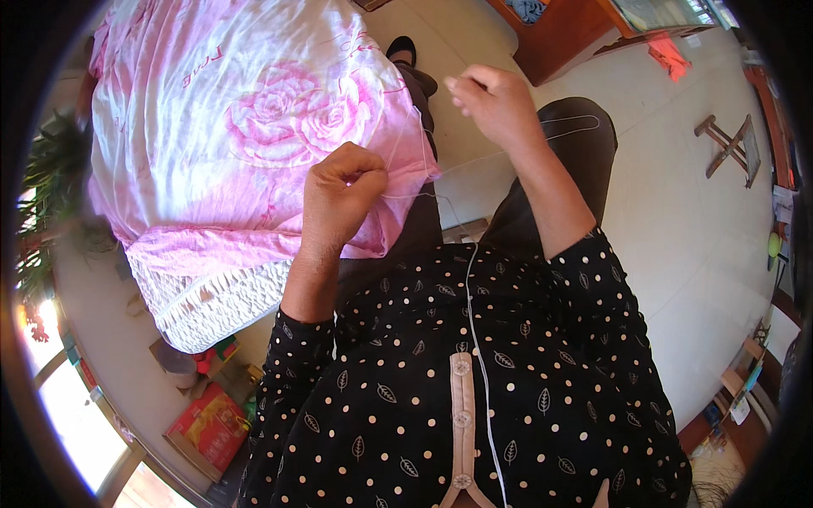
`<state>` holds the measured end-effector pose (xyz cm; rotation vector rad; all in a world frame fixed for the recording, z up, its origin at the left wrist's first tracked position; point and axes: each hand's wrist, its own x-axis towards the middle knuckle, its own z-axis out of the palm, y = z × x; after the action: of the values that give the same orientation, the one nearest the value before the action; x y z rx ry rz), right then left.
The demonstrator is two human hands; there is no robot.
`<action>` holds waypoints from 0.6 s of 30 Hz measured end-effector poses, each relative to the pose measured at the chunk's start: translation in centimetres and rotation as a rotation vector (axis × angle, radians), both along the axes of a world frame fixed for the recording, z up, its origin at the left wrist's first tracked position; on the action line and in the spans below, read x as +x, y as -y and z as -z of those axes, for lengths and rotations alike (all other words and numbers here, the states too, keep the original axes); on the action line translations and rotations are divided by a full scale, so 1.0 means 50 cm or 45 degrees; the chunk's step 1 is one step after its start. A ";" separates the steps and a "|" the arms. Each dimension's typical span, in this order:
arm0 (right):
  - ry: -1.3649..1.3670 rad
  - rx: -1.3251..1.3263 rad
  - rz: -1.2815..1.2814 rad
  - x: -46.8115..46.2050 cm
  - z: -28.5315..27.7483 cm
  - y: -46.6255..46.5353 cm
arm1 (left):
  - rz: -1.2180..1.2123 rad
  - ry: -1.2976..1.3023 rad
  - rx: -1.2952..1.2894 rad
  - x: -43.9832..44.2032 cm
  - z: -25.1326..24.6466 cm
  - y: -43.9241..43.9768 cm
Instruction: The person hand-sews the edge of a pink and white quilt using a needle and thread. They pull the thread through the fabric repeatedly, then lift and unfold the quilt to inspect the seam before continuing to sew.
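A pink and white fabric with a rose print (273, 120) is spread at the left and over part of the lap. My left hand (348, 184) is closed on the edge of this fabric, near its right corner. My right hand (492, 101) is raised above my right knee, fingers bent together; whether something thin sits between the fingertips cannot be made out. A fine white thread (473, 159) runs from the fabric's edge toward my right forearm and loops over the knee. A white cord (473, 298) hangs down the front of the polka-dot shirt.
Under the fabric lies a white textured cover (216, 311). A wooden folding stool (730, 149) stands on the floor at the right. Wooden furniture (559, 38) is at the top right, near an orange cloth (668, 56). A red box (213, 428) sits at the lower left.
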<state>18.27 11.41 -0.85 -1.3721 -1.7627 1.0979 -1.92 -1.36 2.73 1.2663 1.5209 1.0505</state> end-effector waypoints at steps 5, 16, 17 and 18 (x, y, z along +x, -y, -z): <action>0.113 -0.282 -0.198 -0.074 0.030 -0.021 | 0.055 0.272 -0.136 0.003 -0.025 -0.010; -0.193 -0.438 -0.087 -0.083 0.050 -0.018 | 0.369 0.918 0.197 -0.024 -0.030 0.016; -0.168 -0.446 -0.075 -0.085 0.046 -0.017 | 0.441 0.966 0.266 -0.023 -0.032 0.019; -0.144 -0.452 -0.061 -0.087 0.042 -0.017 | 0.516 1.012 0.336 -0.022 -0.035 0.020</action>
<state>13.93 12.23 -2.95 -1.4425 -1.5779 1.5408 -3.00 -2.35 4.48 1.0665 0.5156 1.2879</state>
